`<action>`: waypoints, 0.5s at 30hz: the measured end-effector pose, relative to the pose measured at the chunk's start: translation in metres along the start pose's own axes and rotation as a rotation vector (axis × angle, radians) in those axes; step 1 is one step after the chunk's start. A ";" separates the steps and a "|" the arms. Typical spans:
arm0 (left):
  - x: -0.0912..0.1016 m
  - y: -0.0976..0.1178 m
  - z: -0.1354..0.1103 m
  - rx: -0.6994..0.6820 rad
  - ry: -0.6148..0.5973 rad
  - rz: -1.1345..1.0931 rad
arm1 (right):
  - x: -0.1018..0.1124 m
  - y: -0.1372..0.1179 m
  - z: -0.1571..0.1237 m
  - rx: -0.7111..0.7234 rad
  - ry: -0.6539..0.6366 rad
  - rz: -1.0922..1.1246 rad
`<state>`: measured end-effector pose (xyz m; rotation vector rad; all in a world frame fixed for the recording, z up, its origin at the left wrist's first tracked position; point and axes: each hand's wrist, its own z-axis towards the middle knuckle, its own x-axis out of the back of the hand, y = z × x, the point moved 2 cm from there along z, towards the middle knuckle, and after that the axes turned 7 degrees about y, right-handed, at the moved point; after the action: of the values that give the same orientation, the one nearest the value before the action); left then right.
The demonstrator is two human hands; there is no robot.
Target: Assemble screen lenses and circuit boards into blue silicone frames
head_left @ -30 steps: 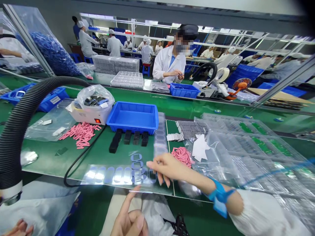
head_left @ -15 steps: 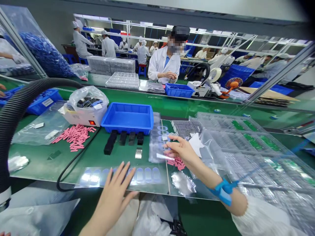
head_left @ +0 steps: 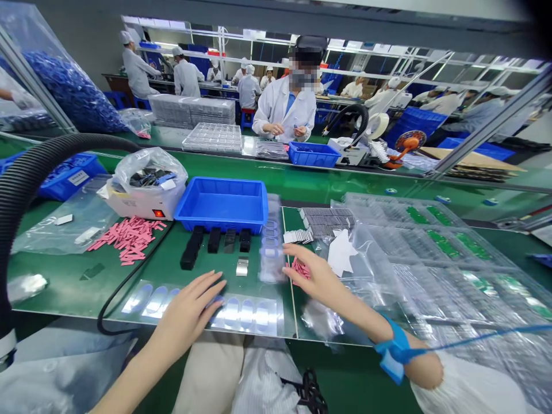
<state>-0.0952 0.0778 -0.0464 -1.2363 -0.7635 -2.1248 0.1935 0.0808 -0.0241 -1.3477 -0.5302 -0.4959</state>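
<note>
My left hand point(head_left: 190, 305) is spread over a clear film strip with pale oval stickers point(head_left: 263, 316) at the table's front edge. It covers the strip's middle, and nothing shows in its fingers. Farther right, my right hand point(head_left: 310, 273) hovers with thumb and fingers apart, its fingertips by the right edge of a second clear sticker sheet point(head_left: 270, 270). Partly behind that hand lies a small pile of pink strips point(head_left: 301, 268). Beyond it sits a row of small white pieces point(head_left: 297, 236). Several black blocks point(head_left: 192, 248) and a small silver-coloured piece point(head_left: 242, 266) lie ahead of my left hand.
A blue bin point(head_left: 222, 204) stands at the back, beside a white machine point(head_left: 138, 201) with a bag on top. Pink strips point(head_left: 127, 238) are heaped at left, near a black hose point(head_left: 21, 195). Clear trays point(head_left: 414, 253) cover the right side. A co-worker point(head_left: 287, 109) is opposite.
My left hand has shifted left and turned inward. My right hand has drawn slightly down and left; the white strip below its fingers no longer shows. The co-worker's hands have moved apart.
</note>
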 end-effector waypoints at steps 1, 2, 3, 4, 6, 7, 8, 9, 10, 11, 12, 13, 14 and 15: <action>-0.004 0.003 0.011 0.002 0.006 -0.011 | 0.000 -0.007 -0.010 0.059 -0.049 -0.039; -0.009 0.005 0.022 0.004 0.008 -0.018 | -0.001 -0.014 -0.020 0.105 -0.102 -0.065; -0.014 0.008 0.033 0.005 0.008 -0.024 | -0.003 -0.020 -0.030 0.155 -0.154 -0.097; -0.019 0.009 0.042 0.005 0.007 -0.029 | -0.006 -0.025 -0.039 0.218 -0.198 -0.144; -0.029 0.010 0.056 0.009 0.006 -0.039 | -0.011 -0.031 -0.056 0.373 -0.248 -0.284; -0.033 0.010 0.061 0.011 0.008 -0.043 | -0.013 -0.033 -0.063 0.447 -0.256 -0.361; -0.036 0.008 0.064 0.013 0.013 -0.048 | -0.013 -0.033 -0.067 0.506 -0.253 -0.428; -0.038 0.007 0.066 0.016 0.020 -0.054 | -0.013 -0.033 -0.071 0.541 -0.240 -0.472; -0.040 0.006 0.067 0.017 0.031 -0.062 | -0.011 -0.034 -0.072 0.550 -0.219 -0.484; -0.040 0.005 0.067 0.017 0.044 -0.070 | -0.008 -0.035 -0.072 0.554 -0.192 -0.481; -0.039 0.006 0.068 0.014 0.061 -0.080 | -0.004 -0.037 -0.072 0.560 -0.160 -0.468; -0.036 0.008 0.067 0.010 0.082 -0.092 | 0.001 -0.042 -0.071 0.567 -0.121 -0.445; -0.031 0.013 0.066 0.002 0.103 -0.106 | 0.007 -0.047 -0.071 0.575 -0.075 -0.415; -0.023 0.020 0.065 -0.011 0.128 -0.120 | 0.014 -0.054 -0.071 0.589 -0.028 -0.373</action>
<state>-0.0346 0.1144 -0.0360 -1.0723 -0.7876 -2.2827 0.1759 0.0016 0.0162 -0.6933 -0.8804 -0.5668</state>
